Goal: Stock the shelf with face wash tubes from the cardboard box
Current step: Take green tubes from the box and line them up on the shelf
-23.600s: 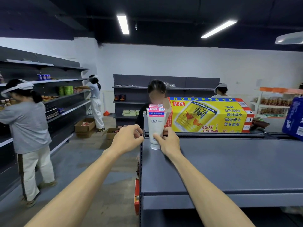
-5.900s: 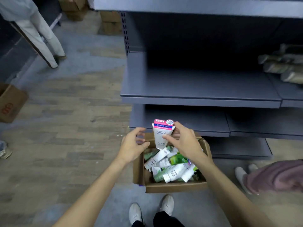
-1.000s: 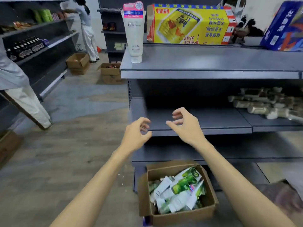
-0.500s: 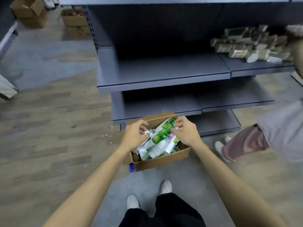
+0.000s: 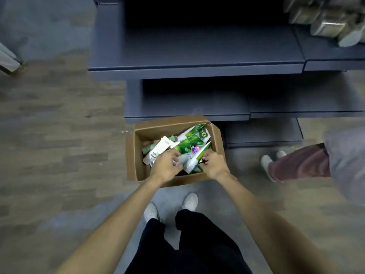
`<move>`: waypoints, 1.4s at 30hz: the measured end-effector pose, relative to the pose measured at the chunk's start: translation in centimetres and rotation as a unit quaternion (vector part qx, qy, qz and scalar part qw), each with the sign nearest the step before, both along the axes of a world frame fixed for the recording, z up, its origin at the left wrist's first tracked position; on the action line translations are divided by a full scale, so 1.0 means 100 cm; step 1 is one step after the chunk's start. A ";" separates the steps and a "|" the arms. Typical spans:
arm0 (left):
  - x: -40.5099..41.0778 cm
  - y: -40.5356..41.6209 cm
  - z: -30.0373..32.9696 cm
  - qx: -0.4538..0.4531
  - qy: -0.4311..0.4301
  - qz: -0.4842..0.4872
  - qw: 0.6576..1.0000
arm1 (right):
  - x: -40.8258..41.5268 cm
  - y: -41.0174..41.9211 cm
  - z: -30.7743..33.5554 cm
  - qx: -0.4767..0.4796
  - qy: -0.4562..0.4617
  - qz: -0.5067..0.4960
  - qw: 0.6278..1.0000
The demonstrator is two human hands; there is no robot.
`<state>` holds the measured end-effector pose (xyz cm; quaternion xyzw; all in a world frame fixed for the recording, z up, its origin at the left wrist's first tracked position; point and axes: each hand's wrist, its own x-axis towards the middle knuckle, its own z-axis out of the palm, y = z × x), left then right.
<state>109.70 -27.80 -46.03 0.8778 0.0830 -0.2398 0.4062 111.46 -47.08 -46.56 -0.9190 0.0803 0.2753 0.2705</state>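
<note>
An open cardboard box sits on the floor against the foot of the dark shelf unit. Inside lies a jumble of face wash tubes, white and green. Both my hands are down in the box among the tubes. My left hand has its fingers curled over the white end of a tube. My right hand curls around the lower end of a green and white tube. Whether either hand has a firm grip is unclear through the blur.
The shelf boards above the box are bare on the left; packaged goods lie at the upper right. Another person's legs and white shoes stand close on the right. My own feet are just behind the box.
My head has tipped further down and my hands have sunk deeper into the box, closing around tubes. A second ago both hands were up, with nothing in them, in front of the shelf.
</note>
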 end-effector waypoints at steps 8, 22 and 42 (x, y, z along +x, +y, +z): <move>0.018 -0.068 -0.024 0.158 -0.043 -0.066 0.984 | -0.009 -0.022 -0.022 0.034 0.002 -0.018 0.999; 0.028 -0.076 -0.041 0.168 -0.030 -0.021 0.985 | -0.006 -0.038 -0.031 0.095 0.002 -0.050 0.994; 0.074 0.084 0.111 -0.115 -0.228 0.115 0.960 | 0.102 0.090 0.111 0.134 -0.168 0.089 0.973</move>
